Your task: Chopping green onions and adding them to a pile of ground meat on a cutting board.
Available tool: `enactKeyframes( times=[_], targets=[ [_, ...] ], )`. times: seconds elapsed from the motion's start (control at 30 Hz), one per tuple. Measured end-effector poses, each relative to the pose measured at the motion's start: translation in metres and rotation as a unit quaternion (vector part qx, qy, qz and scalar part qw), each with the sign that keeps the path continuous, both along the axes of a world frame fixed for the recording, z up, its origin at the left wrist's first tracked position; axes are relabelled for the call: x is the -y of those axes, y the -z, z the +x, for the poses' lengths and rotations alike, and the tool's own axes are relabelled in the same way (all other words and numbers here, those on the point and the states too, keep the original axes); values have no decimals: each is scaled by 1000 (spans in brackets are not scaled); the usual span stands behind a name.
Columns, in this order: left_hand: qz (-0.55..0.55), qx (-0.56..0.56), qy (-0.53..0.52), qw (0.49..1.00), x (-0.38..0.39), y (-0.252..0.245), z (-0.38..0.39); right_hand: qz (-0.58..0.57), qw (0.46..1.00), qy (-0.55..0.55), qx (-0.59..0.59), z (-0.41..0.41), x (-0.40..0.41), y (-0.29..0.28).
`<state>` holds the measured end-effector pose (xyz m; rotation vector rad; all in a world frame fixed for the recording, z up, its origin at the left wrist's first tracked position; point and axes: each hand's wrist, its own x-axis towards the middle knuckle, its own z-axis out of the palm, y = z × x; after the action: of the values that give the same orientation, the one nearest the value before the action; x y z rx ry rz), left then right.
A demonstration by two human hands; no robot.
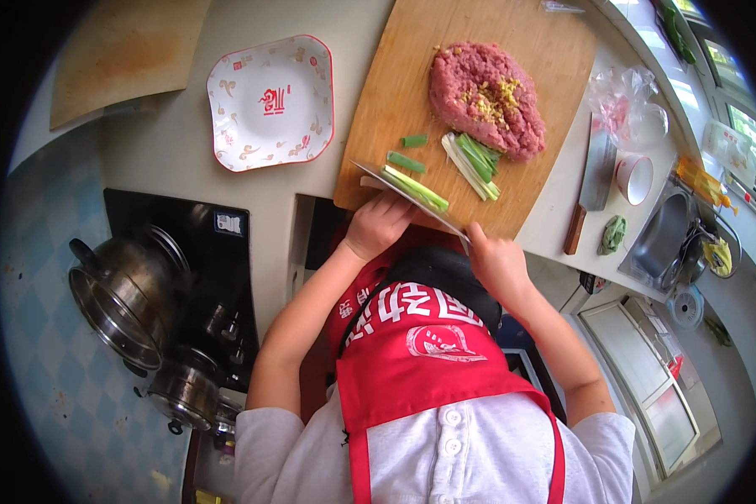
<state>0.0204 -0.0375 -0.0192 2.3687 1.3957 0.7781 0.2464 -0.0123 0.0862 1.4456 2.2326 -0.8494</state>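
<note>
My right hand [501, 264] grips the handle end of a kitchen knife [419, 200], whose blade slants across the near edge of a wooden cutting board [403, 75]. Against the blade's near side rest the bent fingers of my left hand [381, 227]; what the fingertips hold there is hidden. Along the far side of the blade lies a length of scallion [416, 188]. Two short green scallion pieces [407, 162] are beyond it, and a bunch of split scallion [472, 164] lies to the right. A mound of minced meat [485, 101] topped with chopped yellow bits sits farther back.
Left of the board stands a square patterned dish [271, 104]. A cleaver [595, 176], a small bowl [635, 179] and a plastic bag [627, 104] are on the right, before a sink [661, 227]. Metal pots [129, 296] stand on the black stove [217, 264] at left.
</note>
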Motion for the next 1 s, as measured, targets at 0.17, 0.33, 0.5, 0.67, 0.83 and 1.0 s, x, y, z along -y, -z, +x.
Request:
enactKeyframes(
  times=[0.17,0.33,0.5,0.67,0.83,1.0],
  targets=[
    [-7,-13,7,1000,1,5,-2,54,996,31,-66,-8,4,26],
    [23,-18,11,999,-8,-12,0,-30,975,151,-162,13,-19,20],
    [16,-12,-18,1000,-5,-18,7,-18,981,137,-137,31,-34,10],
    [16,-12,-41,999,-3,-10,12,29,988,92,-122,38,-38,-9],
    [15,-27,-46,998,-5,-3,17,84,994,-56,-46,32,-40,-8],
    [-24,-34,-55,998,-1,5,20,89,991,-101,-14,25,-52,-6]
  ],
)
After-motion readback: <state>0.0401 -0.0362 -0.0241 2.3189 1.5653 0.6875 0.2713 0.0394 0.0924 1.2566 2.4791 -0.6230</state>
